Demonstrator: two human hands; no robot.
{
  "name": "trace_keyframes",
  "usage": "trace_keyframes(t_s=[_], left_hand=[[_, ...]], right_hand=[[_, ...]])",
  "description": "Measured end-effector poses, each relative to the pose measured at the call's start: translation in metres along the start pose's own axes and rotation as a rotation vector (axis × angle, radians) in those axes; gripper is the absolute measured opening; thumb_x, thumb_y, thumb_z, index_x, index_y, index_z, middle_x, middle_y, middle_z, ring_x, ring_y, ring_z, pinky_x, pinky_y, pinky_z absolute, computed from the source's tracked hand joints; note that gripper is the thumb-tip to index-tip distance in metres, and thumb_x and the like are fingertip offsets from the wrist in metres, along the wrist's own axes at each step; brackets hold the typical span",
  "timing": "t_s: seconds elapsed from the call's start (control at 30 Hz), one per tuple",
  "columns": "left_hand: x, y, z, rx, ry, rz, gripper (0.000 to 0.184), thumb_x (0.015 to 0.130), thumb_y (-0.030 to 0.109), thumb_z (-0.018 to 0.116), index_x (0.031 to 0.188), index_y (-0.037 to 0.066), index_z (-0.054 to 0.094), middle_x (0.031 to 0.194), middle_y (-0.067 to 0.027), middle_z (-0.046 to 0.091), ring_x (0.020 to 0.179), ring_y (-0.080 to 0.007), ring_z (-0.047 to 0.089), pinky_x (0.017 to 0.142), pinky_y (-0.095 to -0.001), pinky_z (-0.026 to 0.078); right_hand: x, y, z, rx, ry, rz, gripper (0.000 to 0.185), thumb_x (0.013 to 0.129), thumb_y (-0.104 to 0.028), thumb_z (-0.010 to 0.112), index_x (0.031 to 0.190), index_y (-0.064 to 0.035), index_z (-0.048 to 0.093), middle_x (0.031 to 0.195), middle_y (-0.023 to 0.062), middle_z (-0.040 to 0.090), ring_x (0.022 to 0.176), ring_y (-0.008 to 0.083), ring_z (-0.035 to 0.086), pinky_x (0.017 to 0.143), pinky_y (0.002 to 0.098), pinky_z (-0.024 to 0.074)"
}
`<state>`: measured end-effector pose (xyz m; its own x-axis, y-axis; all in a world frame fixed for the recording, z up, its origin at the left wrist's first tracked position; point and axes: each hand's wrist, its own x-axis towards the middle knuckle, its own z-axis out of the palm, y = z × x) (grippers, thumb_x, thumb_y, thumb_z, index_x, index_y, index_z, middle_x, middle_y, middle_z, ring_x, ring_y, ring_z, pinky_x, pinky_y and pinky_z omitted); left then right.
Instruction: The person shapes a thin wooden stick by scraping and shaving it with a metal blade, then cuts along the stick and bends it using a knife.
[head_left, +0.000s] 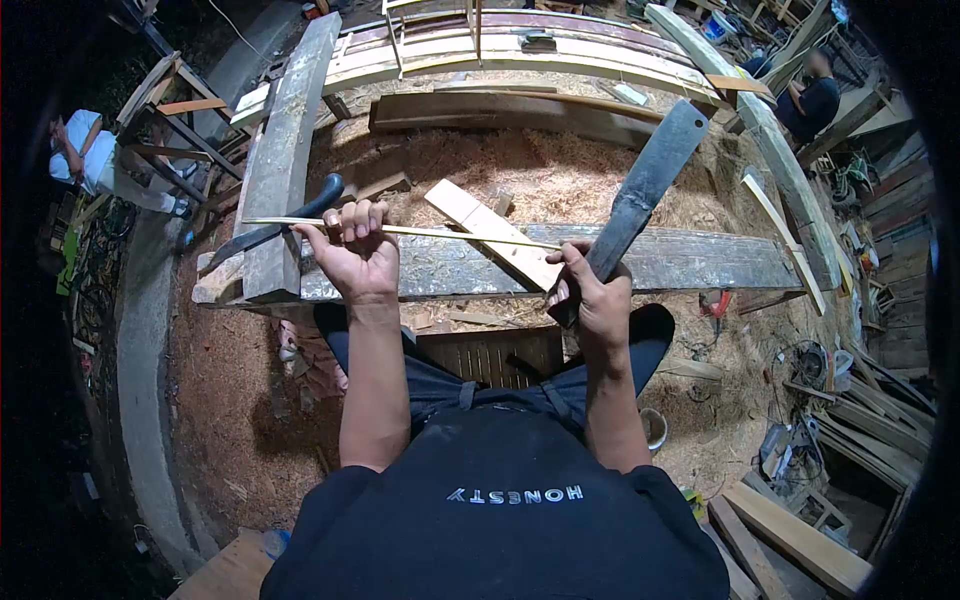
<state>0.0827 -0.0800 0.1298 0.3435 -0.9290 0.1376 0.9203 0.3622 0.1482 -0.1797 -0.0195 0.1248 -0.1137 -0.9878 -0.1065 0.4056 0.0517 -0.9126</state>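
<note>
A thin pale wooden strip [440,235] spans my two hands above the worn bench beam [680,260]. My left hand [352,255] is closed around it, fingers curled and palm up. With its handle in my closed right hand [598,300], a machete [650,170] points up and away, its broad grey blade tilted right. The right thumb and forefinger also meet the strip's right end. Just left of my left hand, a curved dark tool [243,247] with a bent handle rests on the timber. A pale board [490,230] lies slantwise across the beam behind the strip.
Heavy beams [300,130] frame the work spot, and wood shavings [540,165] cover the ground. Long planks [590,55] lie at the back. One person [90,150] is at the far left, another [815,100] at the upper right. Scrap wood [800,540] lies lower right.
</note>
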Motion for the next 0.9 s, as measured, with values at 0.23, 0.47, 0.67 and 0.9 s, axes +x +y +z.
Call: trace_keyframes(t_s=[0.23,0.47,0.67,0.9], left_hand=[[-0.013,0.006,0.003,0.109,0.072,-0.027,0.043,0.099,0.046,0.048,0.083,0.007,0.055,0.063,-0.0012,0.039,0.064,-0.0169,0.042,0.067,-0.0333,0.040],[-0.017,0.016,0.006,0.394,0.186,0.006,0.033,0.100,0.038,0.051,0.109,0.008,0.061,0.076,-0.0042,0.057,0.075,-0.0184,0.057,0.079,-0.0373,0.051],[-0.024,0.023,0.013,0.651,0.154,-0.017,0.036,0.100,0.032,0.053,0.127,0.008,0.056,0.092,-0.0075,0.067,0.088,-0.0193,0.067,0.080,-0.0353,0.057],[-0.021,0.033,0.000,0.668,0.038,-0.015,0.036,0.094,0.014,0.063,0.129,0.008,0.055,0.094,-0.0105,0.069,0.087,-0.0214,0.070,0.076,-0.0329,0.062]], right_hand=[[-0.006,0.000,-0.005,0.019,0.019,-0.027,0.017,0.094,-0.008,0.061,0.105,0.0049,0.063,0.090,0.0171,0.071,0.054,0.0097,0.055,0.050,0.0246,0.0462],[-0.011,-0.002,-0.005,0.031,0.025,-0.049,0.017,0.094,-0.006,0.060,0.106,0.0061,0.062,0.094,0.0194,0.072,0.054,0.0103,0.055,0.052,0.0257,0.0471],[-0.012,0.000,-0.006,0.051,0.058,-0.033,0.018,0.096,-0.006,0.058,0.109,0.0064,0.060,0.094,0.0206,0.071,0.054,0.0113,0.055,0.053,0.0272,0.0477],[-0.011,0.004,-0.007,0.102,0.091,-0.041,0.015,0.095,-0.008,0.060,0.103,0.0046,0.059,0.092,0.0210,0.070,0.054,0.0116,0.054,0.052,0.0273,0.0482]])
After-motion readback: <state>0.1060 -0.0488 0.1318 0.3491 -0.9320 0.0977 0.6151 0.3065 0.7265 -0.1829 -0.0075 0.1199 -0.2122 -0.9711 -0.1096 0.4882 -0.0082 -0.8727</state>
